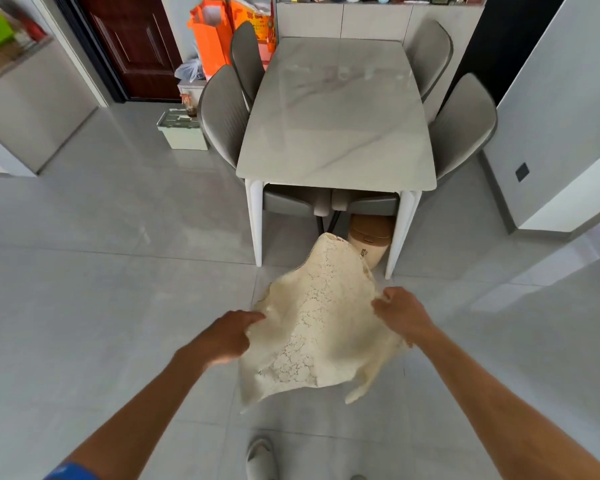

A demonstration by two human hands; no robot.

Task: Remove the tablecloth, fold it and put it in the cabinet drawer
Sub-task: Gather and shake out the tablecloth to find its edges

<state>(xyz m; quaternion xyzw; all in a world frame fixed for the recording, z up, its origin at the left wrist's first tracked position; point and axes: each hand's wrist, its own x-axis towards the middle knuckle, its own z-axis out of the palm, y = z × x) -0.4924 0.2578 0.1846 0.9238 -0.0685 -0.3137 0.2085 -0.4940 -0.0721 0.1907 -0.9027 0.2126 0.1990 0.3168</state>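
While hands grip tablecloth [312, 327], edges seemingly blurred

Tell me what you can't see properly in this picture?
Head view, the only one:
- Fingertips of the left hand and right hand: tucked into the tablecloth.
- Tablecloth edges: blurred.
- Brown container under the table: partly covered by the cloth; label too small.
- Shoe: cut off by the bottom edge.
- Things on the far cabinet: cut off at the top.

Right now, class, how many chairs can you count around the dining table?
4: two along the table's left side, near chair and far chair; two along its right, near chair and far chair. Others may be hidden.
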